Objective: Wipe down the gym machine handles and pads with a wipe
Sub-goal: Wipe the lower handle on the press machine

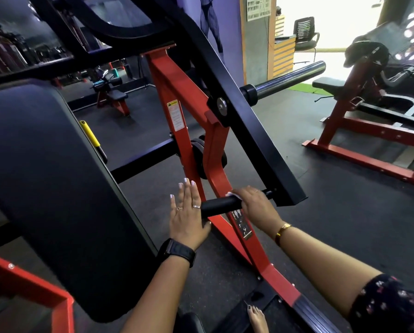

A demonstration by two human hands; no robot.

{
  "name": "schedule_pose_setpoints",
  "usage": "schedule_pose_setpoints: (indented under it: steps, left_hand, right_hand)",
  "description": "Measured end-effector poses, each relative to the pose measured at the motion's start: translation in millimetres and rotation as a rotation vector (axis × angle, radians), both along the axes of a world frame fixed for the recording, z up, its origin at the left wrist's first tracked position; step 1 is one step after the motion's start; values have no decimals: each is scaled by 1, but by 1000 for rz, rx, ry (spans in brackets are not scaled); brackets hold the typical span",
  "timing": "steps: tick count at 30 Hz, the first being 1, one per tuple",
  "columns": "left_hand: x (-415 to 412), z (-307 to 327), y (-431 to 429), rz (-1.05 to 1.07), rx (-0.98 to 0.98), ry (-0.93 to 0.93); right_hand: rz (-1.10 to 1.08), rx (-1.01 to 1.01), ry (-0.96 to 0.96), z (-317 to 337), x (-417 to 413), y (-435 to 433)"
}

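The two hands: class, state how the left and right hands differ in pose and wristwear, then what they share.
The left hand lies flat with straight fingers, while the right hand curls round the black padded handle. The right hand holds a white wipe; the left hand holds nothing. The left wrist wears a black watch, the right a gold bangle. Both hands are at the same handle.

Dark rubber floor (333,224) — red machine frame (270,267), green mat (306,88)
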State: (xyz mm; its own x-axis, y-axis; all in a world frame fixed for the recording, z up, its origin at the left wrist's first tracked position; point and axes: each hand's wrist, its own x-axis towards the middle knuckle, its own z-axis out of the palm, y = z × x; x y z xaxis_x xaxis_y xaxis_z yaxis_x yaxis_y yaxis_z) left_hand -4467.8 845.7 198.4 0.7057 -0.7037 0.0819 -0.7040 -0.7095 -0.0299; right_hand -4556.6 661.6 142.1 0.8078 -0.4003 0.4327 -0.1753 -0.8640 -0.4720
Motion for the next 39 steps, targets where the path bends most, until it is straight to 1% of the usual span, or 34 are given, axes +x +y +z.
schedule_pose_setpoints:
  steps: [3, 6, 7, 9, 11, 13, 14, 16, 17, 20, 22, 24, 26, 28, 34, 37, 39]
  left_hand:
    - [2, -1, -1, -22, -5, -1]
    - [2, -2, 0, -64, -59, 48]
    - [4, -4, 2, -91, -133, 100]
    - [10, -8, 3, -159, -314, 263]
    - [18, -16, 6, -206, -463, 398]
    - [19, -17, 7, -231, -644, 573]
    - [18, -16, 6, -208, -760, 681]
    - [14, -12, 4, -87, -990, 895]
    - [13, -11, 3, -35, -1096, 968]
    - [16, -11, 5, 99, -1285, 1038]
    - [19, -8, 7, 161, -1366, 1115]
    - [24, -6, 8, 197, -1440, 1188]
    - [27, 0, 8, 216, -1477, 1218]
    - [33, 3, 5, 222, -1482, 1218]
    - [28, 7, -1, 75, -1337, 1010]
    - [22, 6, 2, 15, -1261, 994]
    - [20, 2, 2, 9, -1225, 983]
  right_hand:
    - [-94, 87, 215, 12, 11, -16]
    - [-120, 177, 287, 23, 19, -11]
    - [-115, 194, 301, 25, 21, -9]
    - [-60, 207, 373, 36, 29, -3]
    - [68, 170, 498, 54, 43, 8]
    - [193, 150, 568, 70, 60, 28]
    - [247, 154, 573, 78, 66, 38]
    - [345, 155, 566, 86, 76, 59]
    - [383, 113, 550, 89, 80, 69]
    - [341, 124, 515, 88, 85, 91]
    - [334, 49, 470, 81, 84, 94]
    - [382, -30, 403, 73, 78, 91]
    - [443, -107, 321, 67, 73, 87]
    - [489, -140, 235, 63, 71, 85]
    - [528, -202, 63, 44, 60, 83]
    - [593, -335, -42, 27, 51, 76]
    - [635, -484, -123, 15, 43, 68]
